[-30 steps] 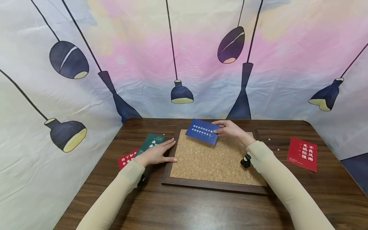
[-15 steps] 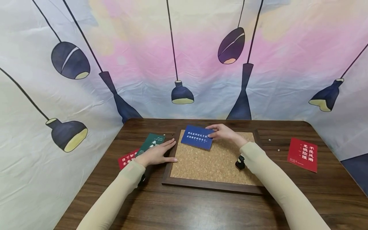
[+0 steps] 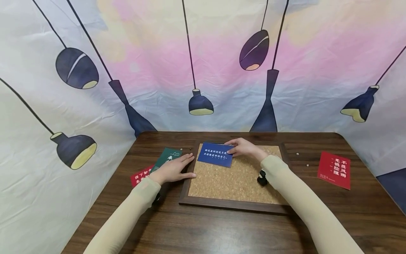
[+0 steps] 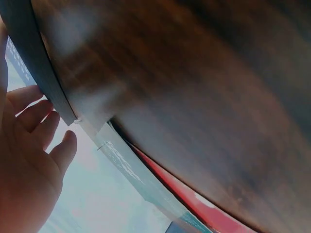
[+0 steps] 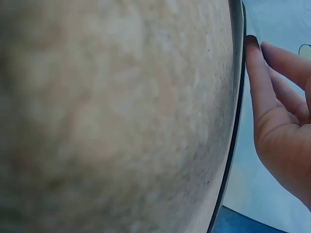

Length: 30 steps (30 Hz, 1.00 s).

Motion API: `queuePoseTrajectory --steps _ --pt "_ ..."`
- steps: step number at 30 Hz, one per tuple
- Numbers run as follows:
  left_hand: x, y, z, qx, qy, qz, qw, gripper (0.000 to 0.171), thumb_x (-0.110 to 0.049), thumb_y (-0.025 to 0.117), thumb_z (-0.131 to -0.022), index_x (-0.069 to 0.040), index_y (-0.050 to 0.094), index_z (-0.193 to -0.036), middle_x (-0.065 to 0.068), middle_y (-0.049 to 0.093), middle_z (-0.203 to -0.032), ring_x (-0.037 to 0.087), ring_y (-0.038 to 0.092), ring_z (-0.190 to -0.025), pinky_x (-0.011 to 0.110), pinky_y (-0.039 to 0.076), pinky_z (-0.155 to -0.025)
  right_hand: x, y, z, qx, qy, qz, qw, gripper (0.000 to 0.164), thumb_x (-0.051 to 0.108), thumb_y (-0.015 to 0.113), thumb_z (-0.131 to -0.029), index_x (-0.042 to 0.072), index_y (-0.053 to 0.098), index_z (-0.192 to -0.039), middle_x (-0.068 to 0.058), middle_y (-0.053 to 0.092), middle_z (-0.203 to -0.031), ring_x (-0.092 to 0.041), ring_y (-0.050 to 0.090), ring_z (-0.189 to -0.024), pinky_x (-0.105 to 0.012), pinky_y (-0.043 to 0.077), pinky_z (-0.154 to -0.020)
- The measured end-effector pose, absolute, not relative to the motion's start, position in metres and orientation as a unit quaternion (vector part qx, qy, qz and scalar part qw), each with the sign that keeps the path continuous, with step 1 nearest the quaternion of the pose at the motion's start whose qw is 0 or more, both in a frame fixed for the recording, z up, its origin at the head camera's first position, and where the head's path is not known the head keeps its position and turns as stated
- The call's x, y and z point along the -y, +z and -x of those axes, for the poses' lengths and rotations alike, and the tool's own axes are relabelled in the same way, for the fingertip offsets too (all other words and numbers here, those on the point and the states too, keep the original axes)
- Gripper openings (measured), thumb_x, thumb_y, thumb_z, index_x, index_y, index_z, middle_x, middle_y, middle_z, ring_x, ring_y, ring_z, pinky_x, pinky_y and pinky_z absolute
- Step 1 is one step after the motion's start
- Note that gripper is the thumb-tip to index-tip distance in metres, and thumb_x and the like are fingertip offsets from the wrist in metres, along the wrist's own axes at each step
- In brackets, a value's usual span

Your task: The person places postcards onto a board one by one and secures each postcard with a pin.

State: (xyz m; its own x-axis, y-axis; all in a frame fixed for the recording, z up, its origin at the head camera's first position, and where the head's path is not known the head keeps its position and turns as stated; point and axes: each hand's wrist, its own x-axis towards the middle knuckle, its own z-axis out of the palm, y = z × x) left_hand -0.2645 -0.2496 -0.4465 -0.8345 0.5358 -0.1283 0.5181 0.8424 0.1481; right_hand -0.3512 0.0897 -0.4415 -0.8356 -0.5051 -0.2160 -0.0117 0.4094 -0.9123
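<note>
A blue card (image 3: 215,155) with white writing lies flat over the upper left corner of the cork board (image 3: 234,183), which has a dark wooden frame. My right hand (image 3: 243,148) pinches the card's right edge; in the right wrist view the fingers of the right hand (image 5: 279,102) show beyond the cork, close together at the tips. Spread fingers of my left hand (image 3: 172,170) rest on the left side of the frame. From the left wrist, the left hand (image 4: 34,145) is seen with its fingertips at the dark frame (image 4: 36,58).
Beside my left hand, a green card (image 3: 166,155) overlaps a red card (image 3: 139,176), both partly covered. Another red card (image 3: 334,170) lies at the right of the wooden table (image 3: 209,233). Small pins (image 3: 297,153) are scattered on both sides of the board.
My right hand has moved left and down with the blue card, which went from tilted above the cork to flat at the upper left corner. The left hand has stayed put.
</note>
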Motion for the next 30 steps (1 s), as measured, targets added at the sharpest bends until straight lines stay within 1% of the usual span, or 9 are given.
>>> queuePoseTrajectory --steps 5,7,15,18,25,30 --pt "0.248 -0.444 0.263 -0.956 0.047 -0.280 0.075 0.091 -0.072 0.047 -0.094 -0.013 0.029 -0.160 0.010 0.027 -0.165 0.031 0.033 -0.147 0.053 0.036 -0.112 -0.082 -0.438 0.352 -0.825 -0.488 0.164 0.232 0.050 0.002 0.067 -0.096 -0.002 0.053 -0.144 -0.023 0.059 -0.132 -0.026 0.069 -0.102 -0.036 0.058 -0.084" --pt "0.248 -0.444 0.263 -0.956 0.044 -0.281 0.073 0.090 -0.072 0.047 -0.094 -0.013 0.029 -0.160 0.009 0.027 -0.164 0.031 0.033 -0.147 0.052 0.036 -0.113 -0.079 -0.437 0.352 -0.830 -0.480 0.162 0.232 0.049 0.002 0.066 -0.096 -0.002 0.053 -0.143 -0.023 0.058 -0.133 -0.027 0.069 -0.102 -0.036 0.058 -0.084" --pt "0.242 -0.442 0.264 -0.953 0.040 -0.291 0.072 0.089 -0.074 0.043 -0.094 -0.015 0.030 -0.160 0.007 0.026 -0.165 0.029 0.032 -0.148 0.052 0.035 -0.114 -0.073 -0.438 0.355 -0.859 -0.439 0.159 0.210 0.045 0.002 0.066 -0.096 -0.001 0.057 -0.140 -0.021 0.063 -0.128 -0.027 0.069 -0.104 -0.036 0.058 -0.085" --pt "0.240 -0.442 0.265 -0.952 0.041 -0.295 0.076 0.088 -0.073 0.044 -0.095 -0.015 0.030 -0.160 0.007 0.026 -0.165 0.028 0.030 -0.149 0.050 0.033 -0.115 -0.071 -0.437 0.355 -0.867 -0.426 0.160 0.203 0.045 0.004 0.067 -0.096 0.000 0.058 -0.140 -0.020 0.062 -0.129 -0.027 0.069 -0.104 -0.036 0.057 -0.084" --pt "0.235 -0.440 0.266 -0.948 0.033 -0.304 0.088 0.084 -0.069 0.045 -0.097 -0.014 0.031 -0.159 0.007 0.025 -0.165 0.027 0.027 -0.150 0.048 0.029 -0.117 -0.068 -0.433 0.351 -0.879 -0.409 0.155 0.191 0.044 0.005 0.067 -0.097 0.000 0.058 -0.139 -0.021 0.058 -0.138 -0.030 0.069 -0.107 -0.038 0.057 -0.086" --pt "0.231 -0.438 0.267 -0.948 0.028 -0.303 0.096 0.083 -0.067 0.045 -0.098 -0.013 0.030 -0.160 0.006 0.023 -0.166 0.027 0.025 -0.151 0.048 0.028 -0.118 -0.065 -0.431 0.350 -0.884 -0.403 0.148 0.182 0.044 0.005 0.066 -0.097 0.000 0.058 -0.139 -0.021 0.058 -0.139 -0.030 0.069 -0.106 -0.037 0.057 -0.085"
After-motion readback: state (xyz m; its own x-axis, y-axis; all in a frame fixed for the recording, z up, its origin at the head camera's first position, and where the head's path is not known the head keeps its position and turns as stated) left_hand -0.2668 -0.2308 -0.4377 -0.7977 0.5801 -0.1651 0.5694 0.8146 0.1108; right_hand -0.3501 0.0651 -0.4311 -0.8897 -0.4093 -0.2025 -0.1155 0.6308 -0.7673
